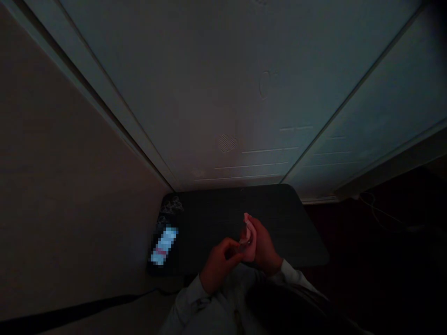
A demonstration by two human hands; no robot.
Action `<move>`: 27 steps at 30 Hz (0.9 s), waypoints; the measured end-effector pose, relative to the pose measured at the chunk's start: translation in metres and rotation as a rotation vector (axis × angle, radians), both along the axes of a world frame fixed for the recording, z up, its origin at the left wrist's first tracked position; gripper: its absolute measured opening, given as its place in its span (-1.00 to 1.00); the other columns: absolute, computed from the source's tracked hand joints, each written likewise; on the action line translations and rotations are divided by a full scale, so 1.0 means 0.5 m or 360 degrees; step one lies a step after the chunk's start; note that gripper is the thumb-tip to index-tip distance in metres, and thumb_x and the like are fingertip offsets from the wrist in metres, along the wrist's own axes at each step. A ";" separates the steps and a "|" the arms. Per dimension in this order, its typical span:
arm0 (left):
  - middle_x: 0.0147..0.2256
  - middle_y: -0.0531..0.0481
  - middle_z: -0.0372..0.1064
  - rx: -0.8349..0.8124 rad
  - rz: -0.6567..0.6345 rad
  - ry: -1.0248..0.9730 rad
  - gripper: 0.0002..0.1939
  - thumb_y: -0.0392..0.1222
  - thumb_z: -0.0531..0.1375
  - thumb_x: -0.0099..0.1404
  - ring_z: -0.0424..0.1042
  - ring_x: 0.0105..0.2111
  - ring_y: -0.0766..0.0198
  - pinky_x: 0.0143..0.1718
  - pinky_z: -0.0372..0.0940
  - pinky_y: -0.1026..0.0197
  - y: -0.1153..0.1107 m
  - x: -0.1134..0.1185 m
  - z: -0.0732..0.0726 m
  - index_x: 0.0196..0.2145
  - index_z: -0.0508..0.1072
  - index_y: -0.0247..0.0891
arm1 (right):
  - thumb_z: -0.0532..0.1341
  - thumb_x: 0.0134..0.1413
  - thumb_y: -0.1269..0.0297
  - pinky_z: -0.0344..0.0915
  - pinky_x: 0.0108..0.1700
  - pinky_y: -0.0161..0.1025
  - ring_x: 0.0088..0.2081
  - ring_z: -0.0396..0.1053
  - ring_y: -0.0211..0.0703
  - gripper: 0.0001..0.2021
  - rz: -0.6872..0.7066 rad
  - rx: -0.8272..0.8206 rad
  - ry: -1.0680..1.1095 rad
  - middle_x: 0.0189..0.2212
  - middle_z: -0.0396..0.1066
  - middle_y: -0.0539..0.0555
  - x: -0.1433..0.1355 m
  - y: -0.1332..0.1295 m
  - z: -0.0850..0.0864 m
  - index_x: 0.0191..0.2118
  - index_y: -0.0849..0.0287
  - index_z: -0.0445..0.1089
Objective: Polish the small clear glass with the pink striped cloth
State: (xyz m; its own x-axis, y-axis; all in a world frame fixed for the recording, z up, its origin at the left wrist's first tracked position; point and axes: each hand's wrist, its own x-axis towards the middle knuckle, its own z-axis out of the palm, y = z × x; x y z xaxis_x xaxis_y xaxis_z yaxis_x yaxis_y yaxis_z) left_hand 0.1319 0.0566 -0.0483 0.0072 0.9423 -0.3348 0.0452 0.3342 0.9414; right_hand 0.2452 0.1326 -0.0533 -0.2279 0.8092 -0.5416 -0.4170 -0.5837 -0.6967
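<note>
Head view: the scene is very dim. A small pink object (248, 239) is held above the middle of a dark table (296, 223), close in front of the person's body. It is gripped by the right hand (263, 249), whose fingers (252, 229) are curled round it from the right side, pressed against its surface. The left hand (218, 263) is brought up to it from the left; its fingers (233, 245) are drawn together at the object's lower left edge, where something small and metallic seems to be pinched, though what it is cannot be told in this light. Both wrists are covered by light sleeves (190, 302).

On the left part of the table a lit phone (164, 245) is laid flat, well apart from the hands, and a faint pale pattern (172, 204) is seen near the far left corner. Pale wall panels (226, 93) are seen behind the table.

The step in hand is judged to be fine work on the pink object, with one hand used as a holder and the other applied to a small part. For the next move, a steady hold by the right hand and a small, precise pinch or pull by the left would be called for, with the object kept over the table.
</note>
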 end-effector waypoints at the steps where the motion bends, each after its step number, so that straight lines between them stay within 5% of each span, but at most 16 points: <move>1: -0.45 0.07 0.33 0.0000 0.0011 -0.0016 -0.81 -0.17 0.26 0.06 0.29 -0.42 0.28 -0.36 0.16 0.26 0.000 -0.001 -0.003 -0.34 0.42 -0.27 | 0.18 -0.07 -0.01 0.06 -0.74 -0.36 -0.80 0.12 -0.33 -0.67 0.0015 -0.0044 0.0070 -0.83 0.19 -0.14 0.000 0.002 0.000 -0.61 0.12 0.20; 18: -0.39 -0.02 0.40 -0.0015 0.0036 -0.0168 -0.73 -0.14 0.29 0.05 0.35 -0.37 0.24 -0.31 0.21 0.24 -0.007 -0.012 -0.009 -0.28 0.46 -0.29 | 0.14 -0.05 0.11 -0.07 -0.69 -0.37 -0.80 -0.11 -0.36 -0.70 0.0336 -0.0139 0.0545 -0.90 -0.03 -0.19 0.011 0.022 0.014 -0.66 0.10 0.16; 27: -0.45 0.03 0.34 0.0016 0.0050 -0.0112 -0.78 -0.16 0.29 0.04 0.29 -0.42 0.28 -0.34 0.18 0.26 -0.007 -0.013 -0.009 -0.33 0.46 -0.28 | 0.11 -0.04 0.15 -0.16 -0.72 -0.41 -0.81 -0.22 -0.39 -0.71 0.0282 -0.0180 0.0635 -0.92 -0.06 -0.20 0.014 0.021 0.026 -0.67 0.11 0.15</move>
